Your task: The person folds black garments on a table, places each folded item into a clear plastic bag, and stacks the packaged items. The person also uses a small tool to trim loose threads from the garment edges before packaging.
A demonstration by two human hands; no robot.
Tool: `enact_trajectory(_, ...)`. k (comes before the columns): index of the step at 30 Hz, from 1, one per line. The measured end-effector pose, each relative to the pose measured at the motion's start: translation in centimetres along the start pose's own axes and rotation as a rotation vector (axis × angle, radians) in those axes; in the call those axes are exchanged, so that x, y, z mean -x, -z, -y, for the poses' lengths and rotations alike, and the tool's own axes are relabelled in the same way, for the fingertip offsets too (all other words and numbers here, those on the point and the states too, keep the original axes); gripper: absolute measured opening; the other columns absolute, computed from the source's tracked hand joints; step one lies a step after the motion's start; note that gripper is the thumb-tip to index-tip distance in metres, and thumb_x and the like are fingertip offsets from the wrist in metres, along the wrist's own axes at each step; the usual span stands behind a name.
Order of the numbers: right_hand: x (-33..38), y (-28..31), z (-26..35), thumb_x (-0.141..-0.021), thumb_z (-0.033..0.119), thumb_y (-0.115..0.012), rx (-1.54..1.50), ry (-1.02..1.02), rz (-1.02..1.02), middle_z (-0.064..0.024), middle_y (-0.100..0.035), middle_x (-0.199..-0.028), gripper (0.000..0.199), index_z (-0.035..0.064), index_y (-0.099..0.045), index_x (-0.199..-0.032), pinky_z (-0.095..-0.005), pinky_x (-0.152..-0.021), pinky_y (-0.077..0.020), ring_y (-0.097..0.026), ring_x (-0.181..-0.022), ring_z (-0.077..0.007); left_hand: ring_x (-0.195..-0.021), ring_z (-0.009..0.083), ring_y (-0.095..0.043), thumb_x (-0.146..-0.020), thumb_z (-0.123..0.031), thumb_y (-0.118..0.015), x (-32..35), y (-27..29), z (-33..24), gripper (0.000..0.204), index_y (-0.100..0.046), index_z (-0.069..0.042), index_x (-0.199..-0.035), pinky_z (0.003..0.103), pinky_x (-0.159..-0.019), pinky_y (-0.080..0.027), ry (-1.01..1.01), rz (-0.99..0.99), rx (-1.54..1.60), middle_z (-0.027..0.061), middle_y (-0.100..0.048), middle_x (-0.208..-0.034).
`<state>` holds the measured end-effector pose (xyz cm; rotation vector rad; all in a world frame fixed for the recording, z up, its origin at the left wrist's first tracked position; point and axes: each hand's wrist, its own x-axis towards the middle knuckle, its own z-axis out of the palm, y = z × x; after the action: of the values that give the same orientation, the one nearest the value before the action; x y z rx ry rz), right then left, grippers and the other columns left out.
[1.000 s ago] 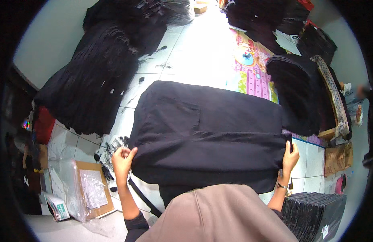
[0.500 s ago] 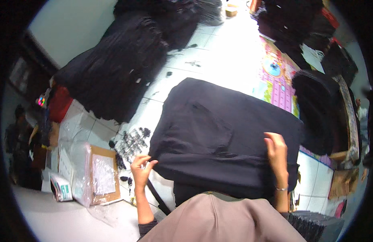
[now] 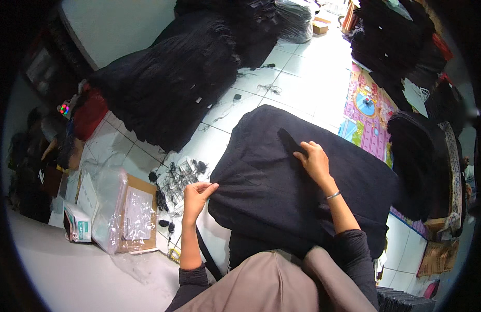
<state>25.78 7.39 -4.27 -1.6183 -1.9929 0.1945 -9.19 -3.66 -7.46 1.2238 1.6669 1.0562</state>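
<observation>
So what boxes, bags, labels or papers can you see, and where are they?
Clear plastic bag: on the floor left of the left hand, crinkly and see-through.
Cardboard sheet: under that bag, flat, brown, with a pale paper on it.
Small packet: at the bag's left end, white and teal.
White tags: tiny slips on the black clothes pile, upper middle.
Colourful mat: on the floor right of the black cloth, pink and blue.

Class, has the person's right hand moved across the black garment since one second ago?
Yes. The right hand left the black garment's right edge for its middle, toward the left hand.
</observation>
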Motion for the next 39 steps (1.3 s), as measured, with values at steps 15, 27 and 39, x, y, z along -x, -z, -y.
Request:
enact_trajectory(15,15.0,2.1,4.6,-0.092,0.057,-0.046,0.132,0.332,0.301,-0.0107,-0.037,-0.154,0.074,0.0071,-0.040,-0.147,-0.0546,-0.119,-0.0076,-0.026,-0.146,-0.0287,-0.141,0.0327,-0.034,-0.100,-0.024,-0.046,2.8,-9.8,-4.5,0.045,-0.049,-0.008,-0.142,0.049,-0.118,-0.020,-0.648,0.053,-0.937,0.0155,-0.039,-0.152)
enact_trajectory(27,27.7,19.5,-18.0,-0.087,0.026,-0.074,-0.198,-0.821,0.057,-0.0020,-0.063,-0.080,0.029,0.0010,-0.064,-0.099,-0.0287,-0.071,-0.0467,-0.057,-0.076,-0.0110,-0.069,0.0168,-0.054,-0.074,-0.015,-0.085,1.1,-1.6,1.0,0.022,-0.070,-0.001,-0.081,0.032,-0.067,-0.045,-0.349,-0.403,-0.460,0.0061,-0.062,-0.072)
enact_trajectory(39,31.5,12.9,-16.9,-0.099,0.030,-0.061,-0.656,-0.923,-0.691,0.0048,-0.053,-0.078,0.032,0.0034,-0.059,-0.080,-0.0226,-0.067,-0.0397,-0.045,-0.073,-0.0060,-0.060,0.0069,-0.042,-0.083,-0.018,-0.079,-0.1,-1.3,3.1,0.028,-0.059,-0.002,-0.071,0.025,-0.057,-0.035,-0.267,-0.311,-0.273,-0.0024,-0.053,-0.064)
